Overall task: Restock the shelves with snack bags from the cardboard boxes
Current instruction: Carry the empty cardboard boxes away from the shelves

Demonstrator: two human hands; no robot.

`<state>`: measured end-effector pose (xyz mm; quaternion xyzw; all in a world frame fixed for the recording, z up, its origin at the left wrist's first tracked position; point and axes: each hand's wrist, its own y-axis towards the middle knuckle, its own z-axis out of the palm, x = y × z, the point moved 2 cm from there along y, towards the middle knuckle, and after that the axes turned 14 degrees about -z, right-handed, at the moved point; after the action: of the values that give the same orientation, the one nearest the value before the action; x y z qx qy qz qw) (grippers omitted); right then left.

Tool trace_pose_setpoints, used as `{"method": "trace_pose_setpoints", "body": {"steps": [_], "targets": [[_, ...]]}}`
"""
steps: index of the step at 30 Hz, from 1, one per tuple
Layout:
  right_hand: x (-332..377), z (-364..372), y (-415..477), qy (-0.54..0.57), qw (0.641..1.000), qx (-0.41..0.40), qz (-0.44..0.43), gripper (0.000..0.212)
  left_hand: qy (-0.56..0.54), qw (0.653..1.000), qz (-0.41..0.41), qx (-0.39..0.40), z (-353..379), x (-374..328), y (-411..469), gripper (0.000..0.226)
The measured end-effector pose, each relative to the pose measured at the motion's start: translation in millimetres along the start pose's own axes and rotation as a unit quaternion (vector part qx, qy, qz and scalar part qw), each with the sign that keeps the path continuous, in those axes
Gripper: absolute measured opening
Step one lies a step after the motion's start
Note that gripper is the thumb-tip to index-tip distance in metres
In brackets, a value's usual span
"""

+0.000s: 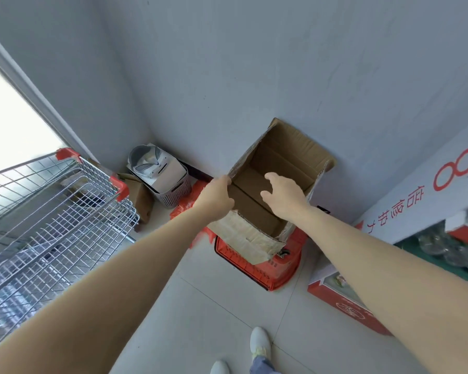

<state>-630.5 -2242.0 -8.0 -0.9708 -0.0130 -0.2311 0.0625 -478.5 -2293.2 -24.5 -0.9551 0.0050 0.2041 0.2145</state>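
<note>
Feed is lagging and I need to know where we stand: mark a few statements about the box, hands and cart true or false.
1. The box is open, with no snack bags showing inside. True.
2. The left hand grips the box's rim. True.
3. The right hand holds a bag. False: it holds nothing, fingers spread above the box.
4. The box stands directly on the floor. False: it rests on a red basket.
5. The cart is right of the box. False: it is on the left.
</note>
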Motion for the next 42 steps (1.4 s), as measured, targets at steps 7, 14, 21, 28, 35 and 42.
{"method": "trace_pose_setpoints", "body": {"steps": [7, 14, 21, 28, 35, 42], "targets": [[79, -41, -26, -0.102, 0.983, 0.011, -0.149, 0.043, 0.11, 0.987, 0.075, -0.087, -79, 23, -69, 0.04], [168, -58, -36, -0.183, 0.922, 0.041, -0.338, 0.037, 0.125, 0.972, -0.002, -0.201, -141, 71, -168, 0.034], [250, -31, -83, -0.241, 0.755, 0.052, -0.607, 0.034, 0.132, 0.922, -0.231, -0.282, -115, 113, -301, 0.036], [322, 13, -219, -0.189, 0.57, 0.099, -0.793, 0.035, 0.071, 0.822, -0.485, -0.289, -36, 128, -477, 0.033], [360, 48, -410, -0.141, 0.371, 0.135, -0.908, 0.038, -0.019, 0.683, -0.662, -0.309, 58, 107, -654, 0.036], [342, 75, -640, -0.101, 0.183, 0.134, -0.969, 0.027, -0.075, 0.534, -0.78, -0.318, 176, 52, -831, 0.033]]}}
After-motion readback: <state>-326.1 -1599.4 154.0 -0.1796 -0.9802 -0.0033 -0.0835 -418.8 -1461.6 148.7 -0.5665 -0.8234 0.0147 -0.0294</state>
